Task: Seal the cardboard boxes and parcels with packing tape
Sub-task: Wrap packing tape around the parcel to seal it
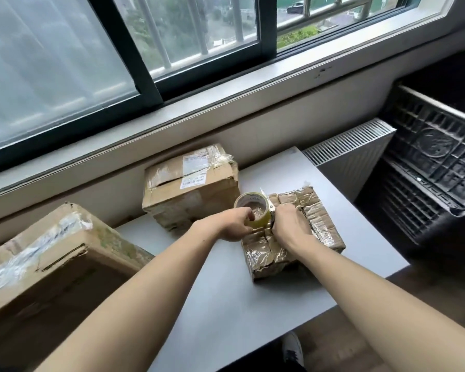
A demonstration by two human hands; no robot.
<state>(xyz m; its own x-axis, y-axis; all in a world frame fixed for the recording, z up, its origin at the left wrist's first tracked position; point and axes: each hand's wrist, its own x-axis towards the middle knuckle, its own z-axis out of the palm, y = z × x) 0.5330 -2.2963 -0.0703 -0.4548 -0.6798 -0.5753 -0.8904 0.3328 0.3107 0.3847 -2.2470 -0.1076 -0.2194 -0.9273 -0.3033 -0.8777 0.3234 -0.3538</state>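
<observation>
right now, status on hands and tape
Left hand grips tape roll at flat parcel edge. Right hand beside roll on parcel, grip unclear. Back box and big left box stand apart, nothing in the way.

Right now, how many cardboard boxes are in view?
3: a large box at the near left, a labelled box at the back by the wall, and a flat parcel at the right, under the tape roll. More may lie outside the frame.
</observation>
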